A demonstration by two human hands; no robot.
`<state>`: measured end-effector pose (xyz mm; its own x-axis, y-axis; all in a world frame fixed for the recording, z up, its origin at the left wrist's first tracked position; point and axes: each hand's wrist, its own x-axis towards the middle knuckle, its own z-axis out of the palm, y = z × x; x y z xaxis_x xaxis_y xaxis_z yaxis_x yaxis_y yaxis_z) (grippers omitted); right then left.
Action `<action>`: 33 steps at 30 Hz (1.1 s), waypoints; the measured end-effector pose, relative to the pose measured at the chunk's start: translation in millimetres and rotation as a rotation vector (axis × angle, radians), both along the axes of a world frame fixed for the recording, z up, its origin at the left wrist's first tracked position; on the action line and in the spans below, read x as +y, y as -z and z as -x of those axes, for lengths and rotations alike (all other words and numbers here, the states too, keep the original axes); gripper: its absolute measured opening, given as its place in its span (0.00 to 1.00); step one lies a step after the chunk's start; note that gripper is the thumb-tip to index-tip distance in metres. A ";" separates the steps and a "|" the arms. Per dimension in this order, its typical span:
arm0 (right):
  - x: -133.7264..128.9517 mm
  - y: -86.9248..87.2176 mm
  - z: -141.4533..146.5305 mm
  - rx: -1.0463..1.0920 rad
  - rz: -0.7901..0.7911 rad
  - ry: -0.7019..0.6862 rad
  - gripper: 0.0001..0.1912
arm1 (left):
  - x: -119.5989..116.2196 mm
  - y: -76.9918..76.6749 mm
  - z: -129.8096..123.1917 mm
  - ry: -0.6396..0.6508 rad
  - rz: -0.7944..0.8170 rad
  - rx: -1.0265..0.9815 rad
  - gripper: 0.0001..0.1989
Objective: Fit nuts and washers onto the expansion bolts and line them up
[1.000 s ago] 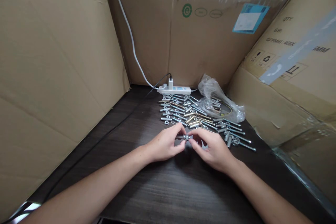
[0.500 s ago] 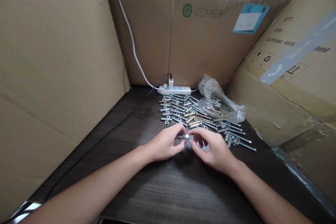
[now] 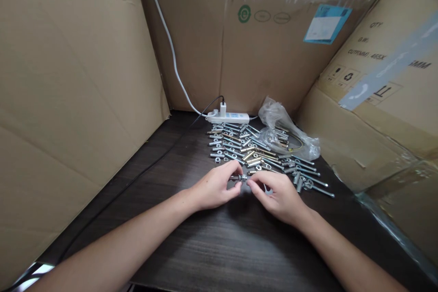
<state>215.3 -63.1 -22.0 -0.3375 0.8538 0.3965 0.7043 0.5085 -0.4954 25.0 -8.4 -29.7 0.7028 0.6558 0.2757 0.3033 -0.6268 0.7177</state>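
Observation:
My left hand (image 3: 221, 185) pinches a metal bolt (image 3: 237, 178) between thumb and fingers, holding it level just above the dark table. A hex nut (image 3: 244, 177) sits on the bolt, to the right of my left fingertips. On the other side, my right hand (image 3: 275, 189) is closed in a pinch at the bolt's right end, its thumb and index finger close together beside the nut. The fingers cover parts of the bolt. Beyond both hands lie rows of bolts, sleeves, nuts and washers (image 3: 253, 148).
A white power strip (image 3: 232, 117) with a plug and cables lies at the back. A clear plastic bag (image 3: 273, 114) rests on the hardware at the right. Cardboard boxes (image 3: 191, 32) wall the dark table (image 3: 205, 246) in. A black cable (image 3: 137, 175) crosses its left side.
My right thumb and index finger have closed together at the bolt's end, where they were further apart around the nut. The left hand has stayed nearly still.

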 end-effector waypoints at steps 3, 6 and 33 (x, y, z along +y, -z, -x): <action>-0.9 -0.9 1.0 0.052 -0.005 0.022 0.05 | 0.6 0.3 0.4 0.016 0.002 -0.004 0.05; -0.7 -0.7 1.7 0.038 -0.004 0.024 0.08 | 0.7 -0.4 0.6 0.026 -0.001 -0.005 0.06; -1.0 0.8 1.6 0.027 -0.014 0.043 0.11 | 0.0 -0.1 0.5 0.021 -0.002 -0.030 0.06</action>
<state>213.7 -64.1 -22.8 -0.2899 0.8615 0.4170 0.7121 0.4852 -0.5074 24.5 -8.3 -29.6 0.7076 0.6405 0.2984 0.2685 -0.6343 0.7250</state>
